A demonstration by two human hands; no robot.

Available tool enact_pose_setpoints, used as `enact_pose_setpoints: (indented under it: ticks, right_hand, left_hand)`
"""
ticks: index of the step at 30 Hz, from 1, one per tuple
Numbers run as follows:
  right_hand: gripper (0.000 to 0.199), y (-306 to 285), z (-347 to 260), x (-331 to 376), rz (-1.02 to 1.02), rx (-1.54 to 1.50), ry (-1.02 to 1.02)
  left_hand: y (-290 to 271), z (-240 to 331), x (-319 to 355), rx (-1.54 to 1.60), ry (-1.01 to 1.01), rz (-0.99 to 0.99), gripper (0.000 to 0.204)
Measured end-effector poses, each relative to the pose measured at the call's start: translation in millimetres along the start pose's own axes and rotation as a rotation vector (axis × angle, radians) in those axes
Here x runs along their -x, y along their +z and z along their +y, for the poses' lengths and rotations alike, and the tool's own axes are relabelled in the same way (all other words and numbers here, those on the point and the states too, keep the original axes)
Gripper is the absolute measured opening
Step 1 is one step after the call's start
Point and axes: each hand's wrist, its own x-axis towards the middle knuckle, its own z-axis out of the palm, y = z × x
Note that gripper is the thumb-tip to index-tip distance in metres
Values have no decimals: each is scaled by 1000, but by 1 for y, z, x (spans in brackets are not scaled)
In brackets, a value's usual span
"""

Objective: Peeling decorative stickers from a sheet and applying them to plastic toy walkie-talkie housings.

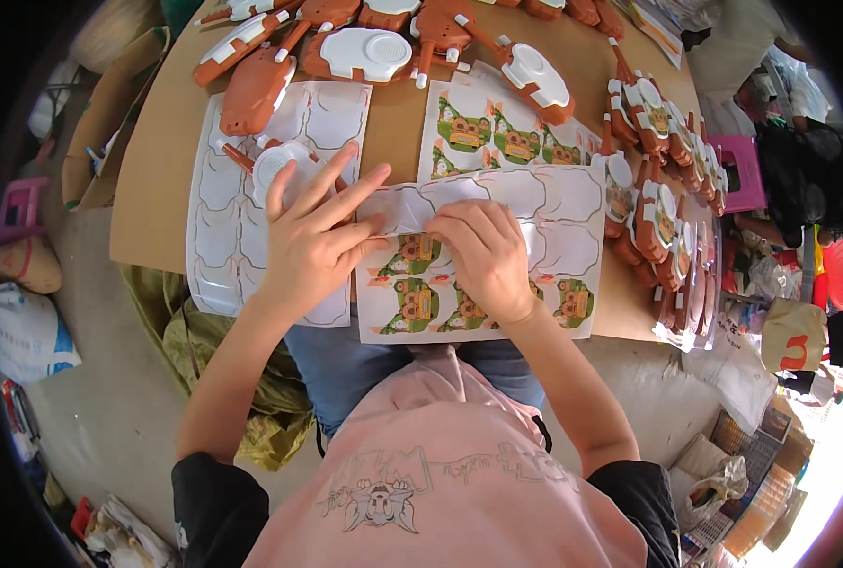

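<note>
I see one sticker sheet (417, 308) beneath both hands, at the near edge of the surface (151, 189). The left hand (308, 232) keeps thumb and forefinger close, three fingers spread; the right hand (483, 251) bunches its fingertips. Whether either clamps the sheet, I cannot tell. One white outlined sheet (218, 227) lies left; toy walkie-talkies (360, 57) overlap beyond exact counting.

Partly bare white sticker sheet (556, 252)

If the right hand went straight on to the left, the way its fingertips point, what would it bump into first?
Probably the left hand, at its fingertips, just across the printed sheet; exact heights are unclear.
</note>
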Motion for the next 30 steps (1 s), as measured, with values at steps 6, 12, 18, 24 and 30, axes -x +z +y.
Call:
enact_pose_setpoints:
  ticks: [6, 12, 18, 24, 30]
  right_hand:
    - [31, 6, -10, -10, -1, -33, -21]
    - [33, 5, 0, -7, 7, -27, -65]
    - [39, 0, -13, 0, -18, 91, -77]
    - [40, -11, -42, 6, -106, 192, 34]
    - [40, -16, -50, -8, -148, -24, 347]
  left_hand:
    - [-4, 1, 1, 7, -3, -51, 19]
    - [-17, 8, -2, -13, -100, -156, 50]
    - [-19, 9, -4, -19, -159, -244, 76]
    - [-27, 16, -7, 20, -210, -342, 91]
    - [-28, 19, -8, 30, -193, -359, 93]
